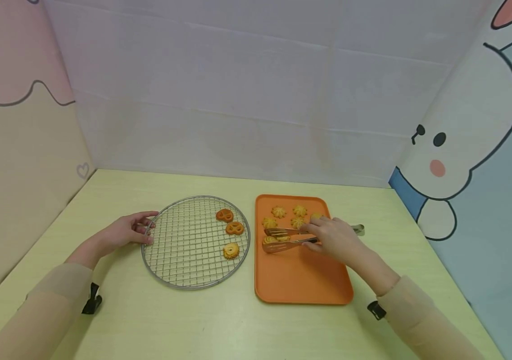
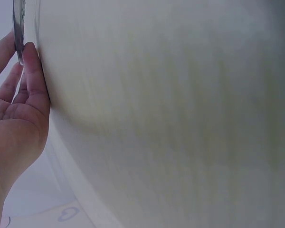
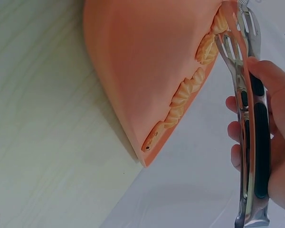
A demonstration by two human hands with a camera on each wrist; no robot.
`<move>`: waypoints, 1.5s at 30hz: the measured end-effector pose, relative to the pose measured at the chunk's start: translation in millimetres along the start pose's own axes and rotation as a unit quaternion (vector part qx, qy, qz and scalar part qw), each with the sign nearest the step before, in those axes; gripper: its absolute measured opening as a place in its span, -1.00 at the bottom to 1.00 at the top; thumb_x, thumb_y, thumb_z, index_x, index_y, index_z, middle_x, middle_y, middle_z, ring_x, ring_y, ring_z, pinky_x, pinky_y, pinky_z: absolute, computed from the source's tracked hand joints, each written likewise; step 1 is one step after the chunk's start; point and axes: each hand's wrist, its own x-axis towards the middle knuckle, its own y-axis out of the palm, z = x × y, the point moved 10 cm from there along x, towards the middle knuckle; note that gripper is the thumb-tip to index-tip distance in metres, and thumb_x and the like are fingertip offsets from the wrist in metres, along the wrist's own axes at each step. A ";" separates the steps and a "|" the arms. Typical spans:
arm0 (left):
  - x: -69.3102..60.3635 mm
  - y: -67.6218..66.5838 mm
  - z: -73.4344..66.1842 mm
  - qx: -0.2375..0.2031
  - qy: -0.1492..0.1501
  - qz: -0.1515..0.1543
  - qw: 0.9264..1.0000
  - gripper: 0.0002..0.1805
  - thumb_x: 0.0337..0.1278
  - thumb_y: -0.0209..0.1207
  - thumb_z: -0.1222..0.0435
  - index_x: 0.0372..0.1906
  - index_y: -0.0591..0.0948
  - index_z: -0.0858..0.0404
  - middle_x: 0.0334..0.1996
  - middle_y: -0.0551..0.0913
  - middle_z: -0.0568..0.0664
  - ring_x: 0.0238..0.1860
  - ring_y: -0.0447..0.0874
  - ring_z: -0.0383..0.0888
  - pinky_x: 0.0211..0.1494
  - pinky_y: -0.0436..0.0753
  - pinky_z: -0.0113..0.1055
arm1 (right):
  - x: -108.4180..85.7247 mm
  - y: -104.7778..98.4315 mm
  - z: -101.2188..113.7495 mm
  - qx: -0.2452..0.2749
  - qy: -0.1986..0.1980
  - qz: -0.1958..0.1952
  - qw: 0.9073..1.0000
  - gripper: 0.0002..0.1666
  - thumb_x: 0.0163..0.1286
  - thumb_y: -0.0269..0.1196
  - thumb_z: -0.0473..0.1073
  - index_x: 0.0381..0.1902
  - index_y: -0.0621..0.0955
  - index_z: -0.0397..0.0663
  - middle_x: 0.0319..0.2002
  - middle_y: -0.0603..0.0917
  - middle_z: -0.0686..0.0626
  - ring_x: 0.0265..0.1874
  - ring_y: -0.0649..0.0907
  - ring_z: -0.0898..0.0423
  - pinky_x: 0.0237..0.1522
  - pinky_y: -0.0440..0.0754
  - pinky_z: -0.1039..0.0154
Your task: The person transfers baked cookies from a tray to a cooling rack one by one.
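My right hand (image 1: 334, 240): fingers wrapped round the metal tongs (image 3: 251, 142), slotted ends (image 1: 278, 247) apart over the orange tray (image 1: 303, 280), two yellow cookies (image 1: 269, 240) between them near its left edge; can't tell if metal touches them. My left hand (image 1: 127, 232): thumb and fingers pinching the rim of the wire rack (image 1: 192, 287), which carries two pretzels (image 1: 234, 228) and a round cookie (image 1: 231, 253). Cookies look light, stiff, brittle; ridges should help grip, hard squeeze may crack them, so take gently by opposite sides. Tongs look smooth, springy, best held at the dark grips (image 3: 261, 152). Rack probably light, rigid, fine by its rim
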 end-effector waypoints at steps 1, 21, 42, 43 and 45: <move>0.2 0.0 0.1 0.000 -0.001 0.000 1.000 -0.05 -0.03 0.36 0.29 0.46 0.11 0.23 -0.09 0.31 0.13 -0.14 0.28 -0.13 -0.20 0.51 -0.43 | -0.4 -0.8 0.2 0.001 0.000 -0.001 1.000 -0.63 0.11 0.40 0.08 -0.16 0.67 0.08 -0.44 0.51 0.08 -0.57 0.42 0.19 -0.59 0.25 0.34; -3.9 1.2 -5.0 0.004 -0.003 -0.001 1.000 -0.07 -0.01 0.35 0.30 0.46 0.10 0.26 -0.01 0.32 0.17 -0.12 0.29 -0.12 -0.17 0.52 -0.43 | -9.0 -3.2 1.8 0.042 0.006 -0.001 0.999 -0.68 0.10 0.41 0.05 -0.22 0.68 0.05 -0.34 0.63 0.09 -0.57 0.51 0.21 -0.58 0.42 0.35; -0.5 -0.6 -1.4 0.008 0.000 -0.004 1.000 -0.06 -0.02 0.36 0.27 0.46 0.11 0.24 0.08 0.30 0.21 -0.09 0.36 -0.11 -0.13 0.54 -0.43 | -8.8 -16.2 2.4 0.050 0.008 -0.024 0.998 -0.64 0.09 0.42 0.06 -0.18 0.69 0.05 -0.33 0.65 0.08 -0.67 0.46 0.23 -0.62 0.39 0.38; -0.4 -0.9 -1.1 0.010 0.000 -0.005 1.000 -0.06 -0.02 0.36 0.26 0.46 0.11 0.24 0.09 0.30 0.22 -0.09 0.37 -0.11 -0.13 0.54 -0.43 | -8.3 -17.9 2.9 0.051 0.008 -0.024 0.998 -0.64 0.09 0.42 0.05 -0.18 0.68 0.05 -0.33 0.65 0.07 -0.67 0.45 0.23 -0.62 0.39 0.38; -0.3 -1.2 -0.5 0.009 0.001 -0.006 1.000 -0.06 -0.02 0.36 0.26 0.46 0.11 0.24 0.09 0.30 0.22 -0.10 0.38 -0.12 -0.13 0.54 -0.43 | -7.0 -20.8 4.3 0.050 0.006 -0.025 0.998 -0.64 0.10 0.41 0.06 -0.17 0.68 0.05 -0.33 0.64 0.07 -0.66 0.46 0.23 -0.61 0.40 0.38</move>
